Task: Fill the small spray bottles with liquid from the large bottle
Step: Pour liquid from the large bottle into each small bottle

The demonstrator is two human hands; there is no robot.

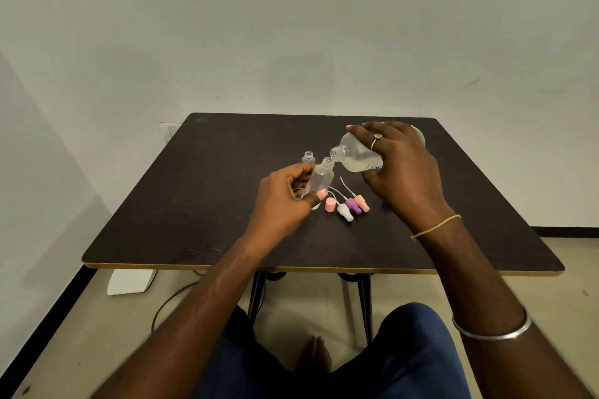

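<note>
My right hand [402, 168] grips the large clear bottle [356, 152], tipped on its side with its open mouth pointing left and down. Clear liquid lies along its lower side. My left hand [285, 201] holds a small clear spray bottle [319, 180], tilted, its open neck touching the large bottle's mouth. A second small bottle [308, 157] stands upright and uncapped just behind my left hand. Spray heads lie on the dark table [194, 204] below the bottles: a pink cap [330, 205], a white one [344, 212], a purple one [353, 206] and another pink one [362, 202], with thin white tubes.
The table's front edge runs near my forearms. A white wall stands right behind the table. On the floor under the left front corner lie a white box [129, 282] and a dark cable [168, 301]. My knees are below the table edge.
</note>
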